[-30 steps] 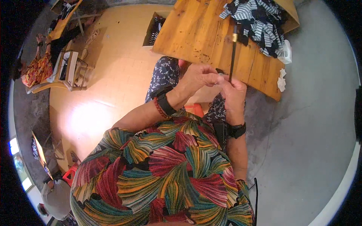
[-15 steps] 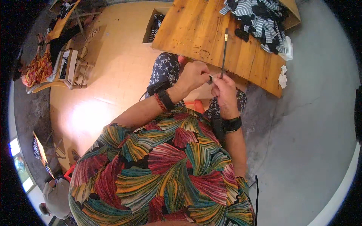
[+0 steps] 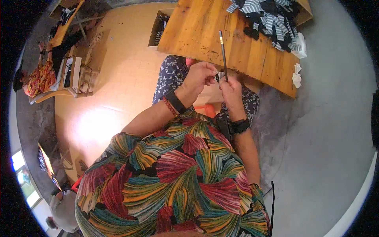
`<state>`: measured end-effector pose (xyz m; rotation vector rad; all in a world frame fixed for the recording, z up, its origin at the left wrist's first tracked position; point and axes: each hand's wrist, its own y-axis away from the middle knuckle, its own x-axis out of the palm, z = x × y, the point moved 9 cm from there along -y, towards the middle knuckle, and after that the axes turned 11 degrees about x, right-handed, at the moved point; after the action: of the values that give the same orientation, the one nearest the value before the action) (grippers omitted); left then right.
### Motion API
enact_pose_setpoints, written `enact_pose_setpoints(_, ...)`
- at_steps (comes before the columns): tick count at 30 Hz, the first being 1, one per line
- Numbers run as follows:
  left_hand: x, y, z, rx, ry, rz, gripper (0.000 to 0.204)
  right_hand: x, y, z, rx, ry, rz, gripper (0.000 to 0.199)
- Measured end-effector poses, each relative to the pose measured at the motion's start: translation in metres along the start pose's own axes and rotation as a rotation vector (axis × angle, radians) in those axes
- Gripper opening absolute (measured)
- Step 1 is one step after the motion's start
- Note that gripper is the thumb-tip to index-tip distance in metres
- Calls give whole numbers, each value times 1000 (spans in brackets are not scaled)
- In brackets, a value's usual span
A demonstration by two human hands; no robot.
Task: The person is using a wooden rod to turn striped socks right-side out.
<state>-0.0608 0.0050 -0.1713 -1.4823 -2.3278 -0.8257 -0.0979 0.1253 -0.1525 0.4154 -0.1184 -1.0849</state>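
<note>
My left hand (image 3: 199, 77) is closed, thumb and fingers pinched on a small black-and-white piece (image 3: 216, 76) above my lap. Its kind is too small to make out. Just beside it, my right hand (image 3: 232, 90) is closed around the lower end of a slim black pencil-like stick (image 3: 224, 55). The stick points up and away, with a pale gold band near its far end. A whitish bit shows at my right fingertips, close to the piece. The stick's lower tip is hidden by my fingers.
Ahead, a wooden table (image 3: 197, 37) carries a heap of striped and black fabric pieces (image 3: 268, 23). A white container (image 3: 301, 46) and crumpled paper (image 3: 297, 75) are at its right edge. A cardboard box (image 3: 154, 38) stands left. Another person (image 3: 41, 77) sits far left.
The stick has swung to the left at its far end. My hands have drawn slightly apart, and more of the small black-and-white piece shows between them.
</note>
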Motion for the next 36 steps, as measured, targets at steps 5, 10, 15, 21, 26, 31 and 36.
enact_pose_setpoints(5, 6, -2, 23, -211, 321, 124, 6, -7, -8, -7, -62, -40, -126, 18)
enact_pose_setpoints(10, 8, 0, 34, -178, 518, 208, 7, -2, -11, -11, -28, 3, -85, 16)
enact_pose_setpoints(15, 7, 1, 16, -93, 371, 395, 9, 7, 0, -5, 156, -316, 10, 15)
enact_pose_setpoints(21, 16, 4, 3, -114, -27, 221, 12, -9, -6, -9, 50, -209, -51, 16)
enact_pose_setpoints(26, 15, 3, 9, -92, -200, 261, 16, 4, 4, 3, 101, -295, 57, 12)
enact_pose_setpoints(31, 5, 3, 10, -78, -399, 259, 11, 9, 6, -19, 327, -669, 142, 6)
enact_pose_setpoints(36, -3, -3, -5, 150, -785, 164, 13, 16, 6, -15, 308, -583, 250, 6)
